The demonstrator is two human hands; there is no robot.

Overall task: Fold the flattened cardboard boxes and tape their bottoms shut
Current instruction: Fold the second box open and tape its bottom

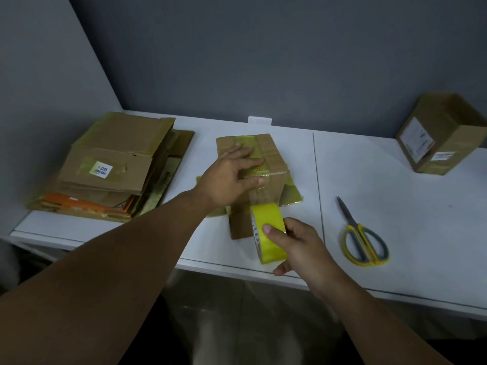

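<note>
A small folded cardboard box (pixel 272 156) stands on the white table (pixel 395 206), bottom side up, with yellowish tape over its flaps. My left hand (pixel 232 175) lies flat on top of it, fingers straight, thumb at the near edge. My right hand (pixel 297 246) grips a roll of yellow tape (pixel 268 233) just in front of the box, near the table's front edge. A strip of tape runs from the roll up the box's near side. A stack of flattened cardboard boxes (pixel 113 167) lies at the left.
Yellow-handled scissors (pixel 361 238) lie shut to the right of the tape. An assembled cardboard box (pixel 442 133) with labels stands at the far right. Grey walls close off the back and the left.
</note>
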